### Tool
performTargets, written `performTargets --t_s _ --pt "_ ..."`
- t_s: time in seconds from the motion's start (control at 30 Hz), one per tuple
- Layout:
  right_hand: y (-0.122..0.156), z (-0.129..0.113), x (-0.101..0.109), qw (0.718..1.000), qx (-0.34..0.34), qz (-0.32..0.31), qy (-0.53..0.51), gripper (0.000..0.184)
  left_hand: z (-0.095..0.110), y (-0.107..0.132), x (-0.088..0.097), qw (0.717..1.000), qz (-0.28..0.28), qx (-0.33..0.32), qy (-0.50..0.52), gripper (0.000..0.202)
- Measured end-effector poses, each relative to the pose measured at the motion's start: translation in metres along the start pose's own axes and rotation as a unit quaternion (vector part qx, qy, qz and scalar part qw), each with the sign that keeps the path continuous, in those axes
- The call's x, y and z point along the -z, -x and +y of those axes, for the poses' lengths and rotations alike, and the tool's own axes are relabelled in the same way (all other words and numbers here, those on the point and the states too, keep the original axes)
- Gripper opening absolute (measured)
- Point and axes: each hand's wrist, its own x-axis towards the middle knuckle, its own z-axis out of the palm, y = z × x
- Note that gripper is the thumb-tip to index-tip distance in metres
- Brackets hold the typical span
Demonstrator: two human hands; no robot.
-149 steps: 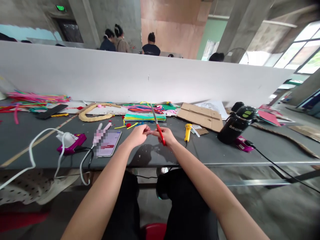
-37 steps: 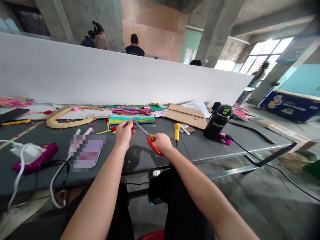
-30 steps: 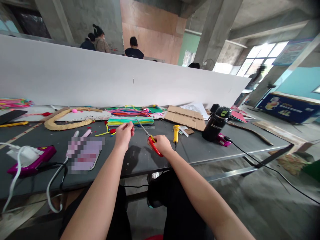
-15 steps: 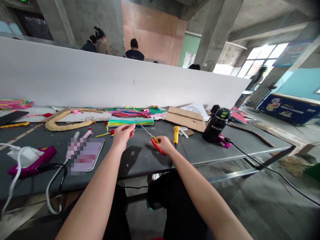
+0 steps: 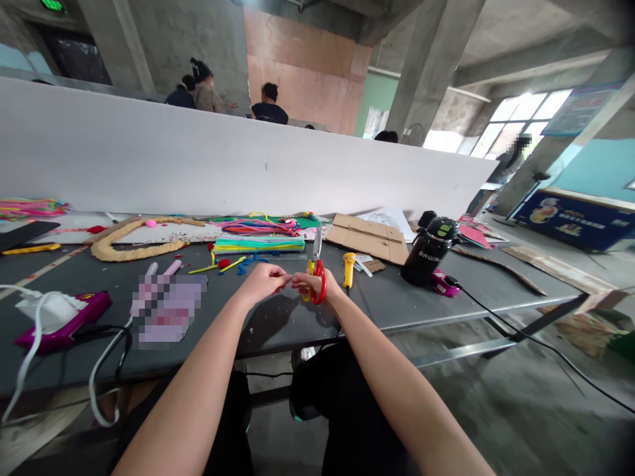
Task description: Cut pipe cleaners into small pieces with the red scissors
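Observation:
My right hand (image 5: pixel 322 285) is closed around the red and yellow handles of a pair of scissors (image 5: pixel 319 274), whose blades point up and away from me. Close beside it, my left hand (image 5: pixel 262 283) is pinched, its fingertips almost meeting those of the right. Whatever lies between the left fingertips is too small to make out. Beyond the hands lies a bundle of turquoise and yellow pipe cleaners (image 5: pixel 260 244), with pink and purple pipe cleaners (image 5: pixel 258 227) behind it. Small blue pieces (image 5: pixel 248 263) and a red pompom (image 5: pixel 223 263) are near the left hand.
A yellow glue gun (image 5: pixel 349 268), flattened cardboard (image 5: pixel 370 237) and a black bottle (image 5: pixel 430 254) stand or lie to the right. Leftward are a phone (image 5: pixel 171 311), a purple power strip (image 5: pixel 89 320) with cables, and a tan curved form (image 5: pixel 112 251). A white panel (image 5: pixel 223 158) rises behind.
The scissors have swung from pointing left to pointing upward in my right hand. My left hand has moved right and nearer, toward the right fingertips. Blue pieces show on the table beyond it.

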Motion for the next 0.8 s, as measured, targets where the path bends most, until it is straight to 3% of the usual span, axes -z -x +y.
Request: performTargets --t_s 0.1,0.33,0.8 --pt "0.005 0.0 -0.003 0.999 -0.003 -0.027 -0.027 0.051 0.001 0.001 0.001 1.0 -0.002 0.004 -0.008 0.028" --pt "-0.004 0.007 -0.005 1.0 0.002 -0.023 -0.008 0.052 0.0 0.002 0.002 0.999 -0.04 0.029 -0.013 0.031" --pt "-0.008 0.012 -0.005 1.0 0.013 -0.004 -0.009 0.054 -0.005 0.0 -0.001 0.999 -0.025 0.033 0.025 0.03"
